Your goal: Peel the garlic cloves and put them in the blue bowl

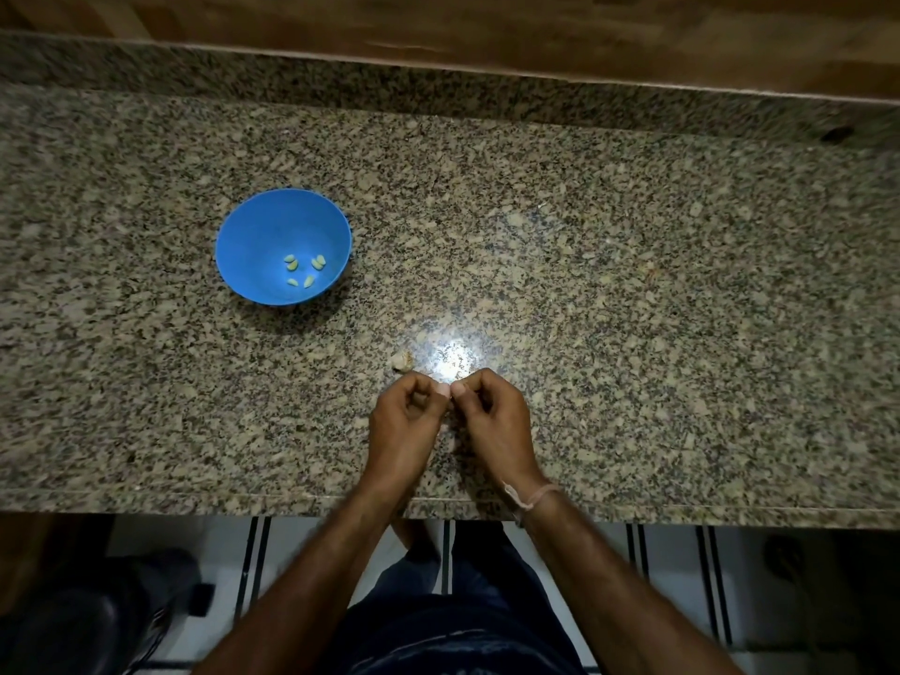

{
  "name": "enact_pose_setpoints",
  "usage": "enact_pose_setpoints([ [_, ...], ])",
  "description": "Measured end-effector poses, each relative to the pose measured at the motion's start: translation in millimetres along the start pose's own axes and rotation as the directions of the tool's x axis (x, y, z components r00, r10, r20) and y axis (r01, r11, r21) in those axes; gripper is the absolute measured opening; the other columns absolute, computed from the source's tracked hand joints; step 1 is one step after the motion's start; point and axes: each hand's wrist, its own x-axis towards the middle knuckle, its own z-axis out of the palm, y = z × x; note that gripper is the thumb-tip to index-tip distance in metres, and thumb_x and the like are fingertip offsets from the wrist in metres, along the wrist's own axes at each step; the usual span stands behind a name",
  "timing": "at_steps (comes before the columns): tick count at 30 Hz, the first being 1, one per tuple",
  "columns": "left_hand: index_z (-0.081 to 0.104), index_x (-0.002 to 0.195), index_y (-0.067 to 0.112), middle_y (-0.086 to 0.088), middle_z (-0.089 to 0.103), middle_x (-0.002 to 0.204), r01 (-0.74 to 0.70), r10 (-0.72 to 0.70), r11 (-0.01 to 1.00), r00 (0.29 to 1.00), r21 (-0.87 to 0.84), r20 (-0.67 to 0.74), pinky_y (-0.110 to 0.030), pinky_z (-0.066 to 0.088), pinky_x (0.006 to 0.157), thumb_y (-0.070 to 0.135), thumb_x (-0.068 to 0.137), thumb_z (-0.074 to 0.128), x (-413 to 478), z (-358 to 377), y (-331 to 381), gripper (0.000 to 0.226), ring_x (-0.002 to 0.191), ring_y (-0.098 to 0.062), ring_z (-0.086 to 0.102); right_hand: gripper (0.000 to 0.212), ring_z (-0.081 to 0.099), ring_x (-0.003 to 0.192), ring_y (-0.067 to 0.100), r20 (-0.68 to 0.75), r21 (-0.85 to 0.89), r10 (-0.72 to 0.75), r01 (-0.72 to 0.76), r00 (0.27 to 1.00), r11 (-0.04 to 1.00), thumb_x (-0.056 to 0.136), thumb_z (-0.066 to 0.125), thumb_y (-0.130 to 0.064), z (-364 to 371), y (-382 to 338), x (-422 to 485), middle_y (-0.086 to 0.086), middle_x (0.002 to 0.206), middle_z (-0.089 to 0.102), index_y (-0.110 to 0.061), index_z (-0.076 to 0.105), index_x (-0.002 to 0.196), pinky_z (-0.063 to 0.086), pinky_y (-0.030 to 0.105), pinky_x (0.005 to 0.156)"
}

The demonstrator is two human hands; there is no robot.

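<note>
Together, left grip (408, 406), right grip (488, 406), blue bowl (253, 221) well left, cloves (304, 271) inside

Blue bowl (258, 236), pale yellow cloves (318, 261), speckled brown counter (633, 285)

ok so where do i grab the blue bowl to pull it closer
Take the blue bowl by its rim on the near right side, which faces the left hand, pinching it from above. It stands upright and open, and the garlic cloves lie low at the bottom, clear of the rim.
</note>
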Motion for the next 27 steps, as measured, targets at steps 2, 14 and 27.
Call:
enact_pose_setpoints([
  [2, 0.069, 0.093, 0.018, 0.003, 0.071, 0.086, -0.028, 0.029, 0.999, 0.998, 0.019, -0.049, -0.011, 0.048, 0.063, 0.026, 0.1, 0.068, -1, 1, -1, 0.011, 0.074, 0.001, 0.064, 0.02, 0.063, 0.075, 0.014, -0.007, 0.036, 0.021, -0.021, 1.0, 0.999, 0.1, 0.069, -0.021, 0, 3, 0, 0.006, 0.079, 0.069, -0.009, 0.068, 0.084, 0.054, 0.03, 0.068],
  [14, 0.071, 0.079, 0.025, 0.008, 0.07, 0.07, 0.027, -0.006, 0.994, 0.981, 0.106, -0.192, -0.032, 0.052, 0.062, 0.038, 0.097, 0.069, -6, 8, 2, 0.022, 0.066, -0.011, 0.067, 0.01, 0.073, 0.082, 0.017, -0.141, 0.115, 0.02, -0.004, 0.99, 0.993, 0.094, 0.078, -0.02, 6, -8, -9, 0.0, 0.084, 0.076, -0.011, 0.074, 0.09, 0.06, 0.026, 0.072],
  [27, 0.066, 0.08, 0.023, 0.009, 0.065, 0.069, -0.031, 0.101, 0.953, 0.971, 0.302, -0.217, -0.027, 0.038, 0.059, 0.039, 0.102, 0.061, -13, -10, 13, 0.028, 0.066, -0.01, 0.06, 0.008, 0.077, 0.099, 0.024, -0.003, 0.228, 0.055, -0.053, 0.998, 0.972, 0.097, 0.073, -0.011, 9, -24, -15, 0.004, 0.1, 0.08, -0.013, 0.08, 0.101, 0.062, 0.053, 0.092],
])
